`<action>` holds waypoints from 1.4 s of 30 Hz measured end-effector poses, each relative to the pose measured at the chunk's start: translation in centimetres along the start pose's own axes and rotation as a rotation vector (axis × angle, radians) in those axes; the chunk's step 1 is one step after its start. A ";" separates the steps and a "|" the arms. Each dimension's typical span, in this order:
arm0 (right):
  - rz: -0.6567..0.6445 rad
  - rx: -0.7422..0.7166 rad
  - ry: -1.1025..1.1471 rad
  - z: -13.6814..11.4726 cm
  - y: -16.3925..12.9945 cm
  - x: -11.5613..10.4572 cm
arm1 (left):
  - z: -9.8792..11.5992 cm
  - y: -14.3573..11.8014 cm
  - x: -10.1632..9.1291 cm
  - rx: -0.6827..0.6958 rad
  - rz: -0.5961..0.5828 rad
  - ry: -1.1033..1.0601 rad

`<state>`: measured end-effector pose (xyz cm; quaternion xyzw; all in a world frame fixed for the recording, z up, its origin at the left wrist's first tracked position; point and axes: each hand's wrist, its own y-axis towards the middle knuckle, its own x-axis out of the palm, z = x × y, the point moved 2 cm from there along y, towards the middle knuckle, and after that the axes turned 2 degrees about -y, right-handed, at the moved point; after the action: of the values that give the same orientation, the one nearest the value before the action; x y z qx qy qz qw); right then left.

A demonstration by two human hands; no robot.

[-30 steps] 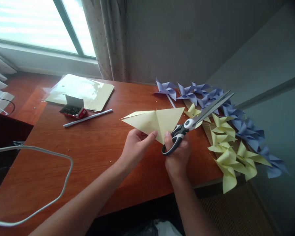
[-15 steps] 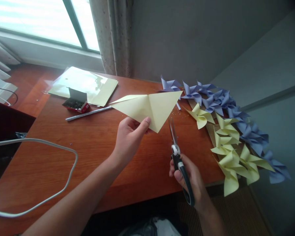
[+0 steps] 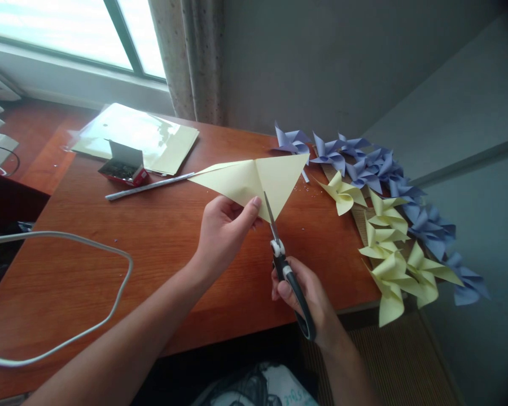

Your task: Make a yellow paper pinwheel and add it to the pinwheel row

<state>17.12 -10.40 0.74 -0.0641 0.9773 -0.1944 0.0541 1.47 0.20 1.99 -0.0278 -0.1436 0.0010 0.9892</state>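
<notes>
You are cutting folded yellow paper above the desk.

The desk (image 3: pixel 152 248) is the landmark: above its middle your left hand (image 3: pixel 222 231) pinches the folded yellow paper (image 3: pixel 254 180) by its lower corner. Near the desk's front edge your right hand (image 3: pixel 302 293) is closed around the scissors (image 3: pixel 285 270), whose blades touch the paper's bottom point.

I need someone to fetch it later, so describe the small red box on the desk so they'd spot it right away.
On the wooden desk, look to the far left corner below the window, where a clear-wrapped pack of pale yellow paper lies. The small red box sits at its near edge, beside a white rolled stick. It alone is red, with its white lid flipped up.
</notes>
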 end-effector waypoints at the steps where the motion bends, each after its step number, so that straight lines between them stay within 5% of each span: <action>1: -0.003 -0.004 0.002 0.0 0.1 0.1 | 0.0 0.0 0.0 -0.001 0.001 0.001; 42: -0.026 -0.021 0.013 -0.7 0.2 -0.1 | 0.1 0.0 0.1 0.040 -0.068 0.007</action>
<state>17.11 -9.90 1.31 -0.0762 0.9787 -0.1851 0.0446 1.58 0.19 2.09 -0.0032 -0.1408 -0.0298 0.9896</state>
